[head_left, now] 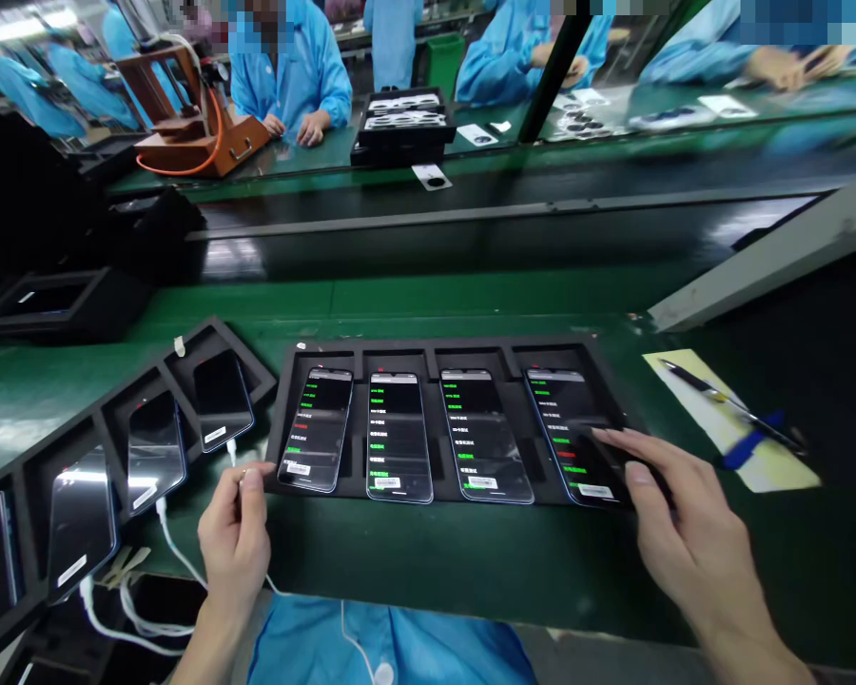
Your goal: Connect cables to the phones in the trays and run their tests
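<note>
In the head view a black foam tray [360, 442] lies before me, with smartphones in its several slots. The phones, such as the leftmost phone [319, 423], second phone [399, 433] and third phone [483, 428], show green and white text lines on dark screens. My left hand [235, 528] is closed by the tray's lower left corner, thumb against forefinger; what it holds is hidden. A white cable plug [231, 451] shows just above it. My right hand [685, 514] reaches over the tray's right end, fingers stretched, forefinger tip at the rightmost phone [571, 442], thumb apart.
At left, a second foam tray [100, 419] holds dark-screened phones with white charging cables [178, 552]. A pen [728, 404] and blue item lie on yellow paper [777, 471] at right. Across the bench are co-workers in blue, a black box [401, 143] and an orange-brown fixture [206, 147].
</note>
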Motion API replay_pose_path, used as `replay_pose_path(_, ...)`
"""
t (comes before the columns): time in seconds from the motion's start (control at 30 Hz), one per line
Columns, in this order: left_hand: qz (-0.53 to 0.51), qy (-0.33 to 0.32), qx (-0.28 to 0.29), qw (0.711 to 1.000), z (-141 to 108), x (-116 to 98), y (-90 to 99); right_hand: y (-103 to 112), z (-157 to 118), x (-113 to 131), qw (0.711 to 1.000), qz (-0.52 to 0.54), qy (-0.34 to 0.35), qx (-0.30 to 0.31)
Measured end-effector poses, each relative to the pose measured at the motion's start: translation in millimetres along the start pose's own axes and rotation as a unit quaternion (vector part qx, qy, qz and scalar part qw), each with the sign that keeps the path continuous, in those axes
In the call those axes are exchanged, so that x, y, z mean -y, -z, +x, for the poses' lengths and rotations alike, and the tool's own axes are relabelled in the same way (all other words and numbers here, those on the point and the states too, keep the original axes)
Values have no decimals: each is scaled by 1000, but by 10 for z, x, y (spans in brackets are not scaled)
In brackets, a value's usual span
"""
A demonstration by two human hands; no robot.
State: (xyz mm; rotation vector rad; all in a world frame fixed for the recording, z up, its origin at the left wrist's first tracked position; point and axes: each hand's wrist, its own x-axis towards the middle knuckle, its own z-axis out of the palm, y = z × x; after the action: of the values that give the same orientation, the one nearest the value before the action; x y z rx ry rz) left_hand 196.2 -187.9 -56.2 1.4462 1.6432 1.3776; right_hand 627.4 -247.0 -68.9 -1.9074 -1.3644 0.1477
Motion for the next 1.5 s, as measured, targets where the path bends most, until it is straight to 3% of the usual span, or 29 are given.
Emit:
replay_pose_path(0.13,-54,37,67,996,-37,-164,-51,-2,42,10,1000,2,12,-1)
replay_pose_path(0.23,-120,130,242,954,-170,-346,-227,-18,88,-7,1000,4,17,0)
replay_pose_path(0.3,-178,215,392,876,-329,-475,-460,-36,110,-24,1000,8,23,5)
replay_pose_path(0.37,-248,288,518,766,-533,-582,-791,-52,112,-35,999,12,33,7)
replay_pose_path(0.43,-297,348,597,658,-751,-652,-1195,-53,99,-40,999,17,41,4)
replay_pose_path(0.5,-316,404,610,604,-942,-685,-1618,-33,98,-50,999,23,41,3)
replay_pose_path(0.53,-314,427,601,599,-1020,-693,-1817,-16,117,-58,999,29,39,4)
replay_pose_path(0.63,-317,454,542,632,-1164,-709,-2282,29,304,-94,998,50,28,-1)
replay_pose_path(0.73,-328,461,512,646,-1204,-762,-2502,4,662,-138,997,65,38,30)
replay_pose_path(0.9,-311,458,486,676,-1195,-927,-2520,-192,1093,-208,992,43,69,93)
replay_pose_path(1.3,-328,470,432,696,-1257,-1109,-2446,-224,1078,-295,990,8,91,105)
replay_pose_path(1.5,-332,485,435,682,-1251,-1171,-2521,-168,1088,-256,987,2,77,141)
